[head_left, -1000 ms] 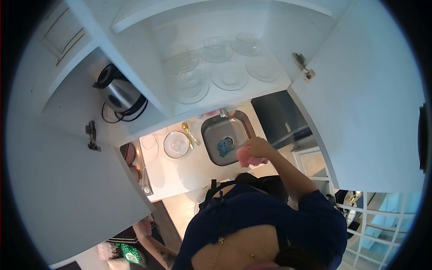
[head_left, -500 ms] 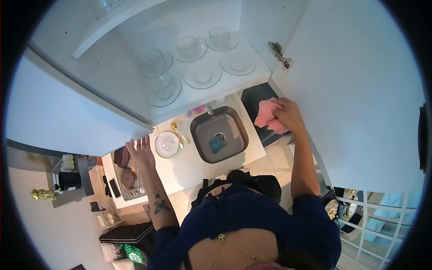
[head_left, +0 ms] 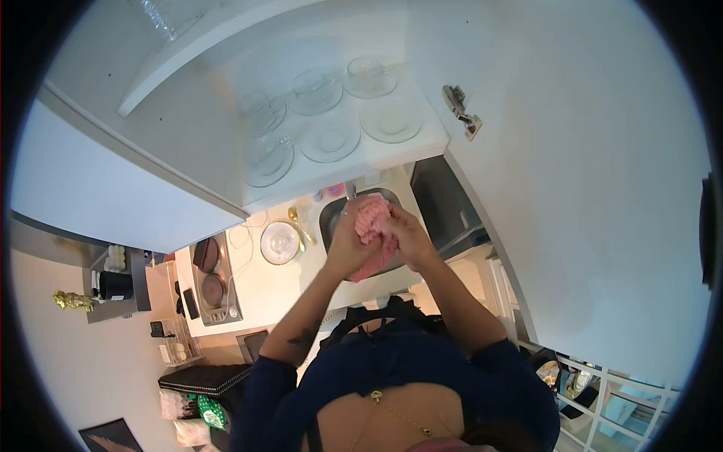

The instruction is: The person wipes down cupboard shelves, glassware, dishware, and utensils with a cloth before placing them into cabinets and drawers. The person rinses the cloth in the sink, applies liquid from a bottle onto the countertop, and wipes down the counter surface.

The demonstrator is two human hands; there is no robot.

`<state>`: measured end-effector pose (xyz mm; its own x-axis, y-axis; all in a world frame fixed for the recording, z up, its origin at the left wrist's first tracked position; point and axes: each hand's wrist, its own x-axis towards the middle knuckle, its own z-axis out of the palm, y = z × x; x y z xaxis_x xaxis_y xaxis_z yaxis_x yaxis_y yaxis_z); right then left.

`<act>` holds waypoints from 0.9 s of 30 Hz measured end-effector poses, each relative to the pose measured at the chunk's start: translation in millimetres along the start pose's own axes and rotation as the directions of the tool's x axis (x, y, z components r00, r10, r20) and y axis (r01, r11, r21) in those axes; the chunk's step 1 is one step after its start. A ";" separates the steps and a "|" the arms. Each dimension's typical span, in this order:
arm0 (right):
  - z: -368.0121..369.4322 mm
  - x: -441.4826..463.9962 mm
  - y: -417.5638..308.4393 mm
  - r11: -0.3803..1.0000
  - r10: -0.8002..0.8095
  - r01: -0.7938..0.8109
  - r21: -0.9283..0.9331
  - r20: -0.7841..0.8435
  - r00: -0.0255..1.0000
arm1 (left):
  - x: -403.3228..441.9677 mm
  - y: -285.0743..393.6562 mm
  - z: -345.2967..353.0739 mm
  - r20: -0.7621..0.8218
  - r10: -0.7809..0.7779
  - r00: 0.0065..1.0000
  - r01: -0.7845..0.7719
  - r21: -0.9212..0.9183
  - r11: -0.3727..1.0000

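Now away from the cabinet door (head_left: 128, 181) at frame left, the left hand (head_left: 347, 245) joins the right hand (head_left: 411, 238) mid-frame, both pinching the pink cloth (head_left: 372, 213), apparently for two-handed handling.

White wall cabinet (head_left: 339, 34), right door (head_left: 587, 188) swung open on a metal hinge (head_left: 461, 113); white bench (head_left: 290, 294) below, warmly lit, cabinet light cooler; pale floor (head_left: 465, 273); at left, pale wall (head_left: 45, 361), grey wall shelf (head_left: 139, 302), black studded upholstered furniture (head_left: 202, 380); white lattice (head_left: 600, 392) lower right.
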<state>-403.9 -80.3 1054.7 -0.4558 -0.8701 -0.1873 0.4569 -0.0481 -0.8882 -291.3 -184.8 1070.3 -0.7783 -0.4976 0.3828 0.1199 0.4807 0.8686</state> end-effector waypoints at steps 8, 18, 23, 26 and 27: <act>-53.7 85.0 -59.7 0.967 -0.247 0.204 -0.154 -0.359 0.900 | 176.0 31.5 -29.5 -0.215 0.077 0.973 -0.067 0.055 0.996; -54.9 145.4 -82.2 0.925 -0.185 0.023 -0.380 -0.395 0.900 | 337.0 -28.4 26.4 -0.117 0.178 0.977 -0.069 0.617 0.784; -70.6 161.7 -63.6 0.902 -0.273 0.089 -0.422 -0.400 0.875 | 350.7 -53.0 41.3 -0.132 0.136 0.982 -0.008 0.687 0.727; -66.5 115.6 -66.6 0.945 -0.234 0.114 -0.307 -0.386 0.892 | 349.6 -41.4 52.5 -0.150 0.052 0.987 0.082 0.760 0.645; -71.1 97.9 -62.8 0.954 -0.217 0.115 -0.275 -0.376 0.901 | 349.7 -37.9 59.5 -0.147 0.053 0.988 0.078 0.757 0.648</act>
<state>-531.5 -127.6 1062.3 -0.7972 -0.5887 -0.1337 0.1734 -0.0112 -0.9848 -604.7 -334.0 1152.6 -0.6718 -0.5720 0.4707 -0.4494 0.8198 0.3549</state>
